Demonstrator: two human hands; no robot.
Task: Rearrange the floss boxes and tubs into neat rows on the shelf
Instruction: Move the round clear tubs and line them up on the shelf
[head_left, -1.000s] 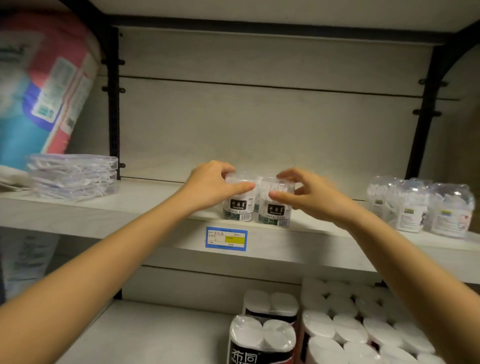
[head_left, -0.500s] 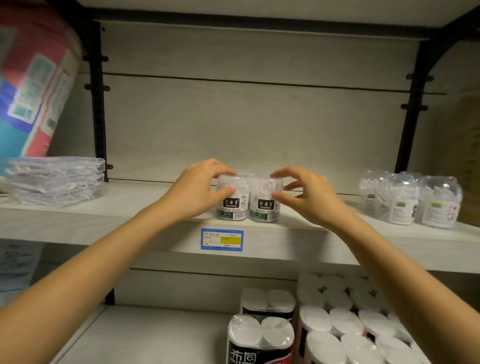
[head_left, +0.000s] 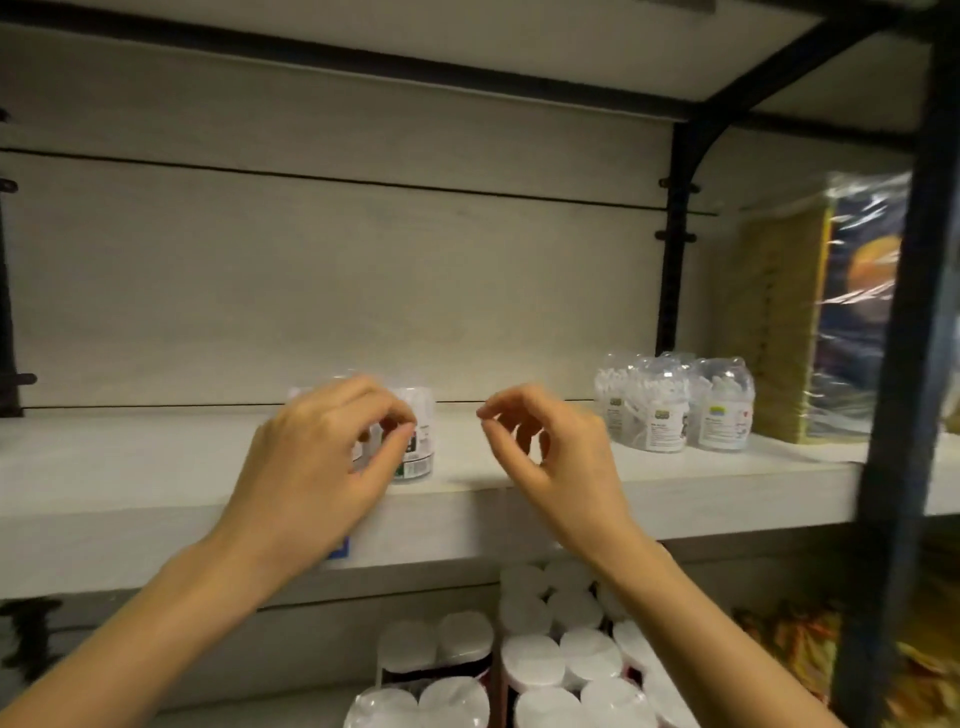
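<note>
Two clear floss tubs (head_left: 418, 447) stand side by side, mid-shelf, near the front edge of the shelf (head_left: 130, 467). The left one is mostly hidden behind the left hand (head_left: 317, 467). That hand's fingers are curled, thumb close to index, right in front of the tubs; motion blur, so cannot tell if it actually pinches one or just hovers. The right hand (head_left: 556, 462) is loosely curled, holds nothing, and is apart from the pair on its right side.

A second cluster of tubs (head_left: 670, 415) sits well to the right on the same shelf, bunched unevenly.

Handling guess: thin rigid plastic, light, smooth label wrap, so likely slippery and easy to tip or skid. Best taken round the side walls, low on the body, or slid along the shelf rather than lifted by the lid.
</note>
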